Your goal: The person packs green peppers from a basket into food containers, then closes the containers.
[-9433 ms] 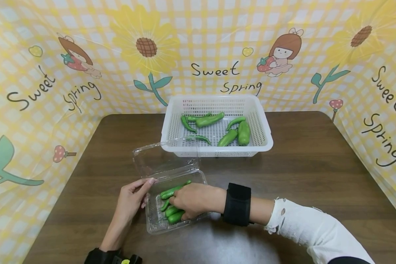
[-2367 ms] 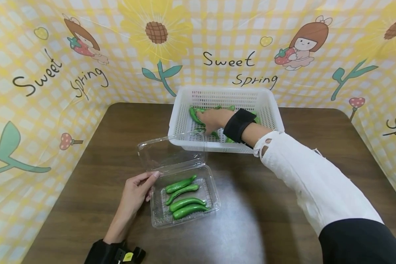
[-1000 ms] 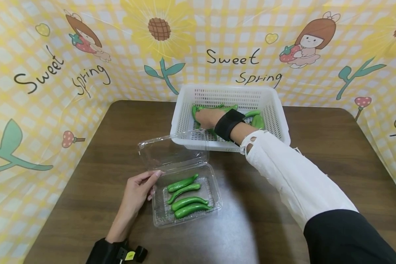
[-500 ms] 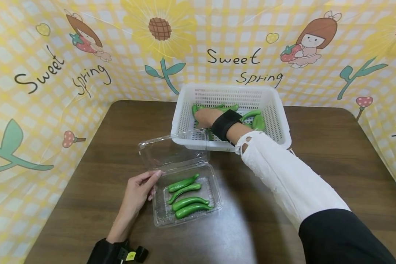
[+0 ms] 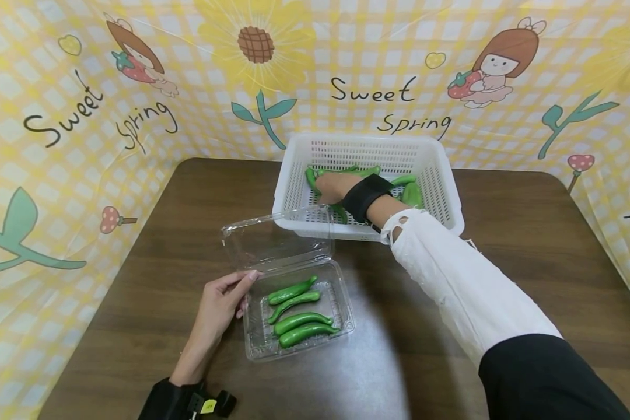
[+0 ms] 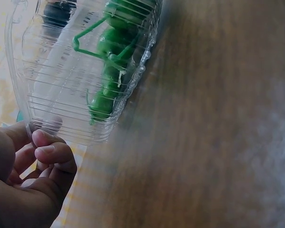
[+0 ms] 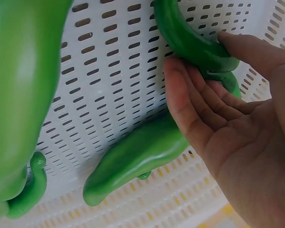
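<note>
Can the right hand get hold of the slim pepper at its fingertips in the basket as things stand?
Probably yes. The right hand already touches that slim pepper with fingers and thumb, and nothing lies over it on the white basket floor.

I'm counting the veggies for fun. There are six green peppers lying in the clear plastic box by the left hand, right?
Not six. The head view shows four green peppers lying in the clear plastic box, side by side. The left hand does hold the box's near-left edge, so the rest is right.
</note>
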A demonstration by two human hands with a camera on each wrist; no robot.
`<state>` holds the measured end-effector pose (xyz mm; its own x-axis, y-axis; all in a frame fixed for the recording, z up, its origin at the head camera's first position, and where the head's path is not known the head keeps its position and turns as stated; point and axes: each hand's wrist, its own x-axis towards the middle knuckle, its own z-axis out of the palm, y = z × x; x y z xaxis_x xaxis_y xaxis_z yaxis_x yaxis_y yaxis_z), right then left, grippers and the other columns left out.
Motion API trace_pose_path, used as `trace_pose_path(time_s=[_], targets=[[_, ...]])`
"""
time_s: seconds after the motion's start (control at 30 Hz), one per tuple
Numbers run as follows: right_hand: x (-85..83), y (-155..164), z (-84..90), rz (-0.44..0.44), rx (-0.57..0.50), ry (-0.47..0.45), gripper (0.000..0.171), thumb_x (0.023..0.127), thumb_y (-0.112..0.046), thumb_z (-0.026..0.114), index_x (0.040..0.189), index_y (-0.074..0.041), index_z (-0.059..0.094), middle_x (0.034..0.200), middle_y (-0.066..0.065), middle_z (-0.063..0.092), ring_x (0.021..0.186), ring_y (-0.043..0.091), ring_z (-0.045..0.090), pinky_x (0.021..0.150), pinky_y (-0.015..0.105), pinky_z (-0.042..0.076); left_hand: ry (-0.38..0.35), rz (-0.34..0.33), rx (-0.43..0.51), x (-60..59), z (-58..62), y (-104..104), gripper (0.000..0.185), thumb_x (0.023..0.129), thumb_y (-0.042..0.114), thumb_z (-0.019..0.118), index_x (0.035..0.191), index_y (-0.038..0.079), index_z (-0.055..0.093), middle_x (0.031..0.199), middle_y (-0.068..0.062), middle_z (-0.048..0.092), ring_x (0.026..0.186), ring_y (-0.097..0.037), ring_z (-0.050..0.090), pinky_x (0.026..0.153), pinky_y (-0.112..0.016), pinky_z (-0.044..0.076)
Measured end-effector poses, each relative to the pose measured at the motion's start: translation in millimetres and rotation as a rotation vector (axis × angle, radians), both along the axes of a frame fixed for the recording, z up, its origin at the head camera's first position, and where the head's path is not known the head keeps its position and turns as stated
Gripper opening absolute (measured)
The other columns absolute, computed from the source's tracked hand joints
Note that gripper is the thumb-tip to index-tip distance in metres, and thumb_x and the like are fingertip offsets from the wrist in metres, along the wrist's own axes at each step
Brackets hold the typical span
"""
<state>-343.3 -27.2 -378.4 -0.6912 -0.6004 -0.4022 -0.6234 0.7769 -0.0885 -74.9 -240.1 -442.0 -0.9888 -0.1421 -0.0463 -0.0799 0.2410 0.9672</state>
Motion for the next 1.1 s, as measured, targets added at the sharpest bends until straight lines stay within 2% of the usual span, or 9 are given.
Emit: trace_pose_path(time_s=[0.23, 0.4, 0.5, 0.73, 0.97, 1.1], targets=[[3.7, 1.6, 3.2, -0.004, 0.020, -0.014, 0.024, 0.099, -0.032, 0.061, 0.105, -0.009, 0.060, 0.091, 0.004, 0.059, 0.077, 0.019, 0.055, 0.069, 0.028, 0.044, 0.011, -0.015, -0.011, 0.6, -1.4, -0.9, 0.029, 0.099, 0.029, 0.062, 0.111, 0.006, 0.074, 0.073, -0.013, 0.065, 0.049, -0.007, 0.049, 0.041, -0.026, 0.045], [3.3, 3.2, 4.0, -0.005, 0.020, -0.027, 0.025, 0.098, -0.033, 0.063, 0.102, -0.008, 0.061, 0.088, 0.005, 0.060, 0.070, 0.018, 0.058, 0.063, 0.028, 0.047, 0.007, -0.017, -0.013, 0.6, -1.7, -1.0, 0.030, 0.099, 0.030, 0.062, 0.112, 0.006, 0.074, 0.078, -0.015, 0.066, 0.050, -0.007, 0.049, 0.042, -0.025, 0.045], [2.0, 5.4, 3.0, 0.000, 0.003, -0.032, 0.027, 0.097, -0.035, 0.063, 0.101, -0.009, 0.061, 0.087, 0.005, 0.059, 0.069, 0.018, 0.057, 0.061, 0.027, 0.047, 0.006, -0.019, -0.015, 0.6, -1.6, -0.9, 0.030, 0.099, 0.030, 0.062, 0.112, 0.006, 0.074, 0.076, -0.014, 0.065, 0.050, -0.007, 0.048, 0.042, -0.025, 0.045], [2.2, 13.9, 4.3, -0.020, -0.050, -0.056, 0.023, 0.099, -0.030, 0.061, 0.101, -0.008, 0.058, 0.087, 0.006, 0.057, 0.067, 0.017, 0.056, 0.058, 0.027, 0.045, 0.020, -0.017, -0.026, -0.3, -1.1, -1.0, 0.029, 0.100, 0.030, 0.061, 0.110, 0.006, 0.074, 0.084, -0.017, 0.068, 0.050, -0.008, 0.048, 0.042, -0.025, 0.044], [8.4, 19.1, 12.9, 0.000, -0.045, -0.032, 0.022, 0.098, -0.027, 0.063, 0.101, -0.005, 0.060, 0.086, 0.005, 0.056, 0.072, 0.017, 0.055, 0.063, 0.027, 0.043, 0.006, -0.017, -0.028, 0.5, -0.5, -0.5, 0.031, 0.099, 0.032, 0.061, 0.110, 0.007, 0.074, 0.082, -0.016, 0.067, 0.051, -0.007, 0.048, 0.042, -0.025, 0.045], [10.4, 20.3, 16.8, 0.017, -0.044, -0.018, 0.021, 0.096, -0.026, 0.065, 0.098, -0.005, 0.060, 0.085, 0.004, 0.055, 0.070, 0.017, 0.054, 0.062, 0.026, 0.043, 0.005, -0.014, -0.023, 0.8, 0.1, -0.8, 0.030, 0.099, 0.031, 0.062, 0.110, 0.006, 0.074, 0.075, -0.014, 0.063, 0.051, -0.007, 0.048, 0.043, -0.025, 0.044]])
